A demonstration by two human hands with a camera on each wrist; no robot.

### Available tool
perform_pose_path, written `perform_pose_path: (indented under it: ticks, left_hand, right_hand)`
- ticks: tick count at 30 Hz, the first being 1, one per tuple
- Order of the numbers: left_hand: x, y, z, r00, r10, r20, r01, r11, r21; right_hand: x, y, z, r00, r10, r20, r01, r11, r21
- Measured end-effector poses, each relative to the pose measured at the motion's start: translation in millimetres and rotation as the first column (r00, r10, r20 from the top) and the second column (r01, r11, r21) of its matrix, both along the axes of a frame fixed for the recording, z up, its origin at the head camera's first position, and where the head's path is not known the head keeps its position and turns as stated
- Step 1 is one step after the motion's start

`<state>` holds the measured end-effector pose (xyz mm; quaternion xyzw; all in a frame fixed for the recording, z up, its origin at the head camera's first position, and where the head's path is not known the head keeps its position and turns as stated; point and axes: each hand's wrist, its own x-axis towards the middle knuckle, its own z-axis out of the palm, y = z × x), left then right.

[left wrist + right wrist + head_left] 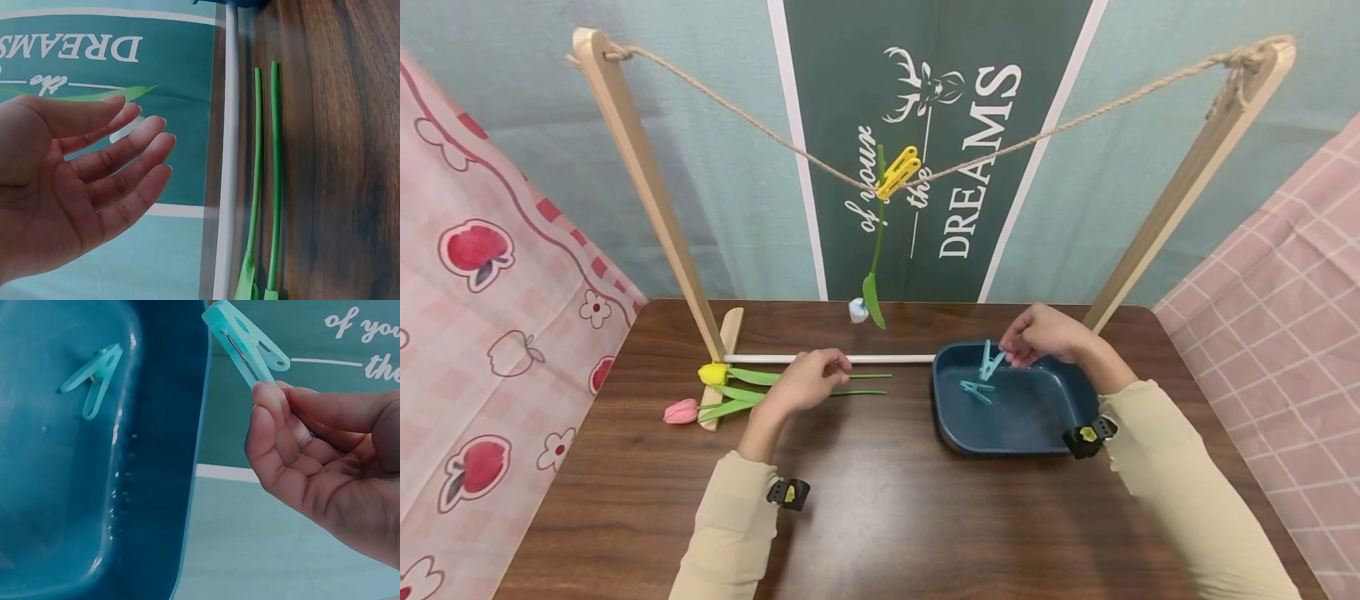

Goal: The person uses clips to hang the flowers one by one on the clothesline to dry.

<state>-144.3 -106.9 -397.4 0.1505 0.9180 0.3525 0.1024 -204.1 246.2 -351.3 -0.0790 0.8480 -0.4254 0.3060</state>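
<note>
My right hand (1047, 335) pinches one leg of a light blue clothespin (990, 363) between thumb and fingers, above the dark blue basin (1022, 425). In the right wrist view the held clothespin (240, 345) points up and away from the fingertips. A second light blue clothespin (976, 392) lies in the basin. My left hand (805, 382) hovers over the stems of a yellow tulip (712, 374) and a pink tulip (681, 412), its fingers loosely bent with nothing between them. Its palm and spread fingers (147, 159) show in the left wrist view.
A twine rope (730, 108) sags between two wooden posts (647, 192). From it a yellow clothespin (898, 172) holds a white-blue tulip (858, 311) upside down by its stem. A white rod (891, 359) crosses the table behind the tulips. Patterned cloths flank both sides.
</note>
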Motion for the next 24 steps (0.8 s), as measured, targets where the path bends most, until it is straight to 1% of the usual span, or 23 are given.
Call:
perform_pose_path:
  ticks: [7, 13, 18, 24]
  left_hand:
    - [0.1, 7.5, -1.1, 1.0, -0.018, -0.006, 0.018, 1.0, 0.008]
    - [1.3, 13.6, -2.9, 1.0, -0.017, -0.022, 0.017, 1.0, 0.005]
    - [2.1, 19.7, -4.3, 1.0, -0.016, -0.024, 0.016, 1.0, -0.002]
    - [2.4, 29.4, -2.7, 0.999, -0.041, -0.034, 0.041, 0.999, -0.008]
  right_hand:
    - [6.2, -10, 9.8, 1.0, -0.024, 0.009, 0.024, 0.999, -0.034]
    - [10.9, -22, 11.5, 0.998, -0.056, 0.01, 0.057, 0.996, -0.065]
    - [13.8, -34, 11.1, 0.999, -0.039, 0.01, 0.04, 0.993, -0.109]
    - [15.8, -47, 13.2, 0.999, -0.041, 0.018, 0.043, 0.989, -0.139]
